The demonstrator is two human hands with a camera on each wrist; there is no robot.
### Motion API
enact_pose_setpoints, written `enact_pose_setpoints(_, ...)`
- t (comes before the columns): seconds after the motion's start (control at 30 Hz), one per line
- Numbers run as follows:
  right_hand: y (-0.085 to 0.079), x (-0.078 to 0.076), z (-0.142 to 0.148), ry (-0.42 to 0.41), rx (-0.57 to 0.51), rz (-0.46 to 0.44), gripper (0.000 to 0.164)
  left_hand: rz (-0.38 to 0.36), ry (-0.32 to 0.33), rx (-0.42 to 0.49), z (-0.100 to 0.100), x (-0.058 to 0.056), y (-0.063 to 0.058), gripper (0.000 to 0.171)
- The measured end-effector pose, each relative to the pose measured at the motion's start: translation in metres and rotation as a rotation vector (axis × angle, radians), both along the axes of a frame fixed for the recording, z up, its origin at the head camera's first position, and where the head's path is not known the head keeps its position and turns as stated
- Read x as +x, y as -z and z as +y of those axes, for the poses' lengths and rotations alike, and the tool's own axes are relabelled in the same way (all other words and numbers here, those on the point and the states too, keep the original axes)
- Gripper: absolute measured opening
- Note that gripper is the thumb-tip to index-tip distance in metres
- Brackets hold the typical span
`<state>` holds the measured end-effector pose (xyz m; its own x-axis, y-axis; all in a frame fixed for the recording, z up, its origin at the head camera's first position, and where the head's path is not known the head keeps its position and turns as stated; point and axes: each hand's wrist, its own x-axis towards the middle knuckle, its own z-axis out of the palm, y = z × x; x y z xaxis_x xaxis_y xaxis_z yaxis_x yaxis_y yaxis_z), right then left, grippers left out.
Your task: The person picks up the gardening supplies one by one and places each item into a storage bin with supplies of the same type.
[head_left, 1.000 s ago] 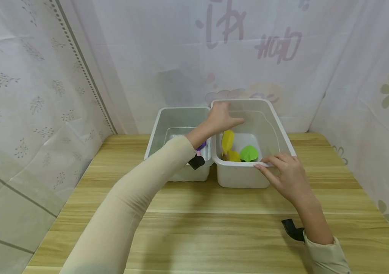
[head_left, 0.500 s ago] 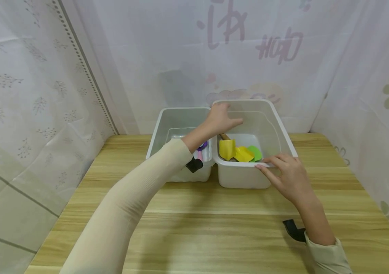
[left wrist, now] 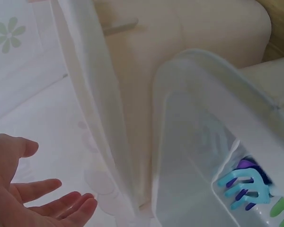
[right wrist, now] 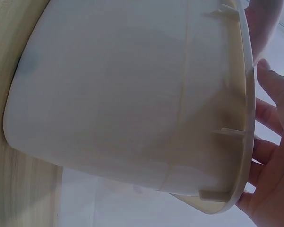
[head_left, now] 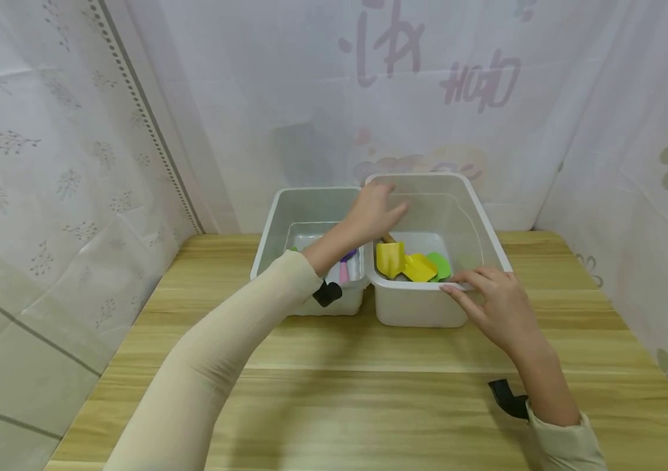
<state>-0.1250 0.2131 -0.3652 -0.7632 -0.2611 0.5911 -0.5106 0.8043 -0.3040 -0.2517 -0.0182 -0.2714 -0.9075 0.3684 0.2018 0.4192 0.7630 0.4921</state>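
Note:
In the head view my left hand (head_left: 371,210) hovers over the inner side of the right white plastic bin (head_left: 422,307), fingers spread and holding nothing. Beneath it lie a yellow toy shovel (head_left: 390,260) with a brown handle, a second yellow shovel (head_left: 420,267) and a green shovel (head_left: 441,265). My right hand (head_left: 495,307) holds the bin's near rim at its right corner, thumb outside and fingers over the edge. The right wrist view shows those fingers behind the rim (right wrist: 249,104). My left forearm hides part of the left bin.
A second white bin (head_left: 286,203) stands against the first on its left. It holds a light-blue toy rake (left wrist: 248,184) over purple pieces, a green piece (left wrist: 281,211) and a pink handle (head_left: 343,272). Both stand on a wooden table (head_left: 369,405) before a patterned curtain (head_left: 239,98).
The yellow shovel that stood upright under my left hand has dropped and lies in the right bin, its handle showing. My left hand has drawn slightly left. My right hand stays on the rim.

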Motion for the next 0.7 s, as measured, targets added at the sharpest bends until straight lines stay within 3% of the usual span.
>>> enact_pose_setpoints(0.43, -0.010, -0.003, -0.001, -0.063, 0.007, -0.050, 0.010, 0.066, 0.018, 0.013, -0.015, 0.013, 0.006, 0.046)
enact_pose_setpoints(0.7, -0.017, -0.006, -0.005, -0.064, 0.028, -0.089, 0.014, 0.069, 0.003, -0.017, -0.022, 0.025, 0.009, 0.047)
